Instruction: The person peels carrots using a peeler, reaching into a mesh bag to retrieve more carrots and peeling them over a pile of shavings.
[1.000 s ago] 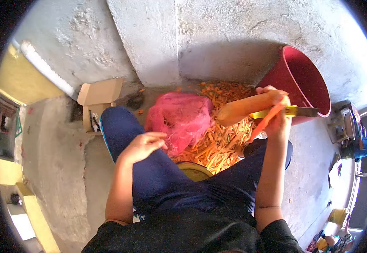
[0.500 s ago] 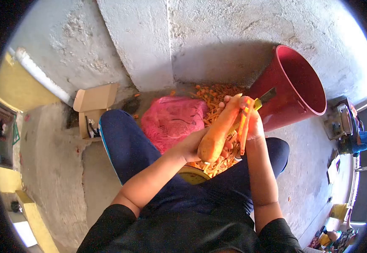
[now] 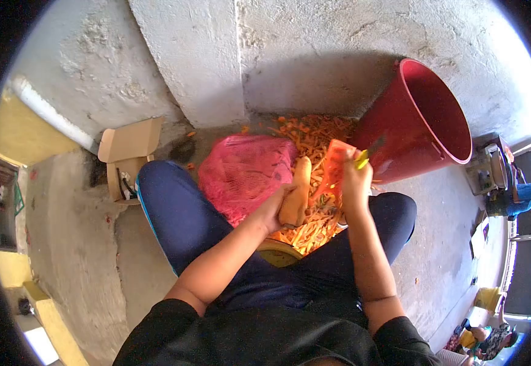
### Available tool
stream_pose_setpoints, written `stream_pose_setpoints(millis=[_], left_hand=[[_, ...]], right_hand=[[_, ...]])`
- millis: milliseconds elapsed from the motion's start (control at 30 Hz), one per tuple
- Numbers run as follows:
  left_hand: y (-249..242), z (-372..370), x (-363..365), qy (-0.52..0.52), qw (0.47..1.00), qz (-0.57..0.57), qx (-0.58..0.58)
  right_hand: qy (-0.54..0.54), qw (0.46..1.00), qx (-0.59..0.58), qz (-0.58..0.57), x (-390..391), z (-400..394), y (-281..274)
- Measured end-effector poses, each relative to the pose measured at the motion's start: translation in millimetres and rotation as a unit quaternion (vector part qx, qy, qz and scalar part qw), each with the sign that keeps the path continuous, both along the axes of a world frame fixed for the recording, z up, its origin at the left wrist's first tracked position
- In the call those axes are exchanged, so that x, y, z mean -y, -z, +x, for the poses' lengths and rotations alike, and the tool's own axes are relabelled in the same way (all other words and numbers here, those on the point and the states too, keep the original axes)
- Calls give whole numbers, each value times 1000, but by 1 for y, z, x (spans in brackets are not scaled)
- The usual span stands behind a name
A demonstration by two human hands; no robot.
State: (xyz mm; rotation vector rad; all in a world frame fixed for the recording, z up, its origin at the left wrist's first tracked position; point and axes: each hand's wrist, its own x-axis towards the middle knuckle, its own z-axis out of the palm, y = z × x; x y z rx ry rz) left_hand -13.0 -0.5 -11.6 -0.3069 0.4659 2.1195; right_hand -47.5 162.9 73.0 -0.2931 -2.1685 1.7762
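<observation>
My left hand (image 3: 274,210) is wrapped round the thick lower end of a long orange vegetable (image 3: 296,194), its narrow end pointing up. To its right, my right hand (image 3: 356,180) is closed on the yellow-green handle of a knife (image 3: 370,149), whose dark blade points up and right. An orange blurred patch shows beside that hand, too smeared to make out. Below both hands, a yellowish container (image 3: 277,255) between my legs holds a heap of orange peelings (image 3: 317,235).
A pink mesh bag (image 3: 247,174) lies left of more peelings on the floor. A tall red bin (image 3: 393,125) leans at the right near the wall. An open cardboard box (image 3: 130,146) stands at the left. Two people are at the far right.
My hands have moved apart. The left has drawn the vegetable down and left, more upright; the right with the knife has come away from its upper end and lower.
</observation>
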Motion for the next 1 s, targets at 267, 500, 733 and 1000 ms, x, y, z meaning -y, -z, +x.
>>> stream_pose_setpoints(millis=[267,500,733,1000], left_hand=[[-30,5,-8,-96,989,93,65],[-20,6,-12,-109,991,26,74],[-22,25,-13,-50,999,-17,8],[-46,29,-6,-4,990,-107,-95]], right_hand=[[-8,993,-7,114,54,19,-15],[-9,985,31,172,58,22,-21],[117,973,31,198,26,-15,3],[269,936,-87,210,-45,-67,17]])
